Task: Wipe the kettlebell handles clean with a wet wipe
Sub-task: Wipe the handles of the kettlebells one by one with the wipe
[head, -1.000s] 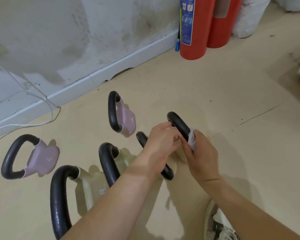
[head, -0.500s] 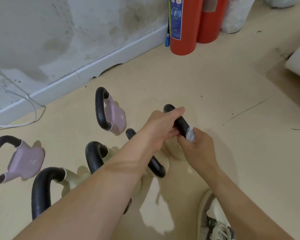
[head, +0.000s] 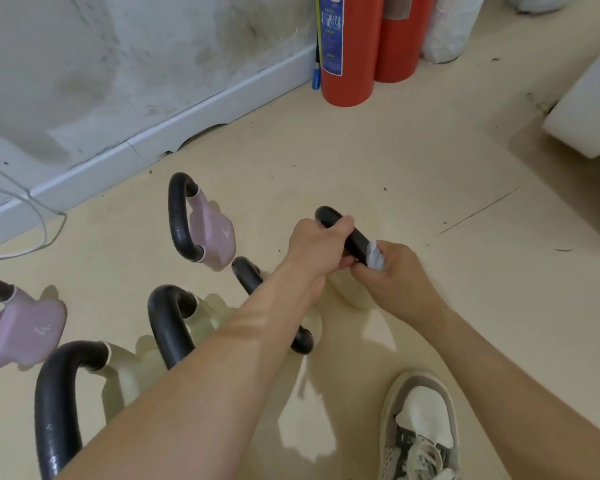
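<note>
Several kettlebells with black handles stand on the beige floor. My left hand (head: 321,245) grips the upper part of the black handle (head: 355,242) of a cream kettlebell (head: 352,294) in the middle. My right hand (head: 392,278) is closed around a crumpled grey-white wet wipe (head: 376,258), pressed against the lower part of that same handle. The cream body is mostly hidden under both hands. Two pink kettlebells (head: 208,233) (head: 25,329) stand further left, and more cream ones (head: 174,327) (head: 63,403) lie under my left forearm.
Two red fire extinguishers (head: 349,50) stand by the stained wall at the back. A white cable (head: 32,216) trails along the skirting on the left. A white block (head: 589,109) sits at the right edge. My shoe (head: 420,427) is at the bottom right.
My left hand has shifted its grip up to the top of the black handle. My right hand with the wipe stays at the handle's lower part. The view has shifted slightly.
</note>
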Demonstrator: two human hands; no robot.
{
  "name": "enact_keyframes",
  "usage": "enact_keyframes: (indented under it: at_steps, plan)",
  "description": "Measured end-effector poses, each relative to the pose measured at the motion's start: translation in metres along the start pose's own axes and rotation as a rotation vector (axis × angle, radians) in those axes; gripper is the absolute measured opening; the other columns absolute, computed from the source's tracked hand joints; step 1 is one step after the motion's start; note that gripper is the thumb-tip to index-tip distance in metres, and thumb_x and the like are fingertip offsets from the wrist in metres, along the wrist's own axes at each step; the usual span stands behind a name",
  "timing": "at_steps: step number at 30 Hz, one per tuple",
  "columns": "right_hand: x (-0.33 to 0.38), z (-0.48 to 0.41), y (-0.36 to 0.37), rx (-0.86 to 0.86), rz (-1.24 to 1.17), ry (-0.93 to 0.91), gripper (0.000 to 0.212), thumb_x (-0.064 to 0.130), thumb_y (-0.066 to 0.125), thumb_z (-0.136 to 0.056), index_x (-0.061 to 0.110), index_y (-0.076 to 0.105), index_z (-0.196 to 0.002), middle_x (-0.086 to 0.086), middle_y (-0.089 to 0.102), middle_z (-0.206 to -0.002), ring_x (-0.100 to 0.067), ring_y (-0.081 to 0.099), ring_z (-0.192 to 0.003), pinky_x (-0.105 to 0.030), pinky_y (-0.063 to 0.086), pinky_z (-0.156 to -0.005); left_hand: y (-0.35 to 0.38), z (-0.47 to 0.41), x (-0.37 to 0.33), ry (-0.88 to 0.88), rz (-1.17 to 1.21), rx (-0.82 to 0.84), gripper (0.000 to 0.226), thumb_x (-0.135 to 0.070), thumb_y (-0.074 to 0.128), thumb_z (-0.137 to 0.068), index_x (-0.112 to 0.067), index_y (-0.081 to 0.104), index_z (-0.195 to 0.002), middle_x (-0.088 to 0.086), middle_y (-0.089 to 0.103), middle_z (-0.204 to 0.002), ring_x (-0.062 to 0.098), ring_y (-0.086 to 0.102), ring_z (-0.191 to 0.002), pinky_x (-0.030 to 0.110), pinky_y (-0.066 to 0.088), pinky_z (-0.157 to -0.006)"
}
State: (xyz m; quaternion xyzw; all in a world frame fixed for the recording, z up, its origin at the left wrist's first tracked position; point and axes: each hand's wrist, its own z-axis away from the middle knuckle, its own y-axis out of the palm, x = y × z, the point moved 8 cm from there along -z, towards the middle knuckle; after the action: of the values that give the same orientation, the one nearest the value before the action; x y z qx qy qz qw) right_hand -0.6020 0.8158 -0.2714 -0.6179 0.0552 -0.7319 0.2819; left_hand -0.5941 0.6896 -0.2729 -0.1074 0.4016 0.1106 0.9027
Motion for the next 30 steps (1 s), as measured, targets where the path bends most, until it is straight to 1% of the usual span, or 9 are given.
enact_keyframes:
  at_steps: [5, 8, 10, 14, 16, 19, 23, 26, 30]
  plan:
    - [0.000, 0.006, -0.004, 0.081, -0.027, 0.055, 0.029, 0.016, 0.063, -0.088, 0.011, 0.040, -0.071, 0.004, 0.038, -0.061, -0.003, 0.033, -0.049, -0.013, 0.029, -0.048, 0.007, 0.002, -0.003, 0.008, -0.016, 0.036, 0.035, -0.029, 0.063, -0.092, 0.004, 0.065, -0.102, 0.017, 0.071, -0.100, 0.025, 0.072, -0.084, 0.029, 0.060, -0.067]
    - [0.012, 0.017, -0.003, 0.240, -0.163, 0.113, 0.028, 0.034, 0.066, -0.088, 0.010, 0.054, -0.096, 0.004, 0.046, -0.077, -0.004, 0.044, -0.066, -0.017, 0.036, -0.064, -0.002, 0.012, 0.001, 0.022, -0.049, 0.016, 0.026, -0.028, 0.052, -0.097, -0.007, 0.067, -0.104, 0.010, 0.069, -0.102, 0.021, 0.068, -0.090, 0.030, 0.059, -0.069]
    - [0.021, 0.021, -0.010, 0.278, -0.236, 0.131, 0.026, 0.027, 0.059, -0.091, 0.014, 0.058, -0.113, 0.002, 0.052, -0.084, -0.010, 0.050, -0.076, -0.027, 0.041, -0.073, -0.005, 0.020, 0.010, -0.004, 0.000, 0.039, 0.024, -0.021, 0.049, -0.095, -0.017, 0.063, -0.114, 0.008, 0.066, -0.113, 0.020, 0.064, -0.100, 0.033, 0.058, -0.077]
    - [0.012, 0.017, -0.040, 0.106, -0.134, 0.157, 0.022, 0.005, 0.043, -0.083, -0.006, 0.058, -0.095, -0.025, 0.061, -0.084, -0.032, 0.056, -0.073, -0.052, 0.052, -0.079, -0.001, 0.041, 0.017, 0.057, -0.002, 0.026, 0.039, -0.009, 0.053, -0.085, -0.030, 0.056, -0.118, -0.003, 0.060, -0.111, 0.015, 0.060, -0.104, 0.033, 0.055, -0.087]
    - [0.015, 0.017, -0.046, 0.082, 0.002, 0.105, 0.025, 0.007, 0.042, -0.082, 0.006, 0.062, -0.098, -0.020, 0.063, -0.090, -0.036, 0.057, -0.080, -0.048, 0.051, -0.079, -0.002, 0.055, 0.004, 0.254, -0.107, -0.086, 0.029, -0.010, 0.057, -0.085, -0.033, 0.058, -0.103, -0.008, 0.059, -0.096, 0.008, 0.059, -0.088, 0.022, 0.051, -0.078]
    - [0.032, 0.015, -0.037, 0.224, 0.070, 0.037, 0.038, -0.001, 0.040, -0.086, 0.016, 0.056, -0.116, -0.003, 0.065, -0.108, -0.023, 0.060, -0.098, -0.034, 0.048, -0.082, 0.020, 0.068, 0.000, 0.381, -0.191, 0.002, 0.013, -0.025, 0.067, -0.085, -0.033, 0.059, -0.093, -0.011, 0.063, -0.084, 0.001, 0.059, -0.074, 0.020, 0.048, -0.066]
    - [0.045, -0.002, -0.037, 0.146, 0.222, -0.046, 0.023, -0.006, 0.038, -0.083, 0.013, 0.041, -0.071, -0.004, 0.044, -0.069, -0.022, 0.041, -0.065, -0.030, 0.034, -0.058, 0.020, 0.061, 0.001, 0.432, -0.323, -0.047, 0.008, -0.031, 0.067, -0.087, -0.031, 0.060, -0.084, -0.012, 0.064, -0.077, 0.000, 0.058, -0.069, 0.016, 0.044, -0.061]
    - [0.034, -0.011, -0.051, -0.001, 0.268, -0.003, 0.020, 0.004, 0.050, -0.084, 0.005, 0.056, -0.065, 0.001, 0.045, -0.058, -0.013, 0.037, -0.053, -0.023, 0.031, -0.051, 0.009, 0.052, 0.001, 0.385, -0.274, -0.065, 0.009, -0.025, 0.070, -0.086, -0.026, 0.069, -0.077, -0.008, 0.070, -0.075, 0.006, 0.065, -0.071, 0.022, 0.052, -0.068]
    - [0.003, -0.011, -0.051, 0.080, 0.293, 0.177, 0.035, 0.021, 0.058, -0.088, -0.001, 0.050, -0.061, -0.005, 0.033, -0.058, -0.018, 0.027, -0.053, -0.027, 0.025, -0.051, -0.014, 0.034, 0.000, 0.222, -0.015, -0.092, 0.013, -0.015, 0.066, -0.090, -0.024, 0.074, -0.082, -0.006, 0.074, -0.082, 0.011, 0.069, -0.081, 0.020, 0.050, -0.067]
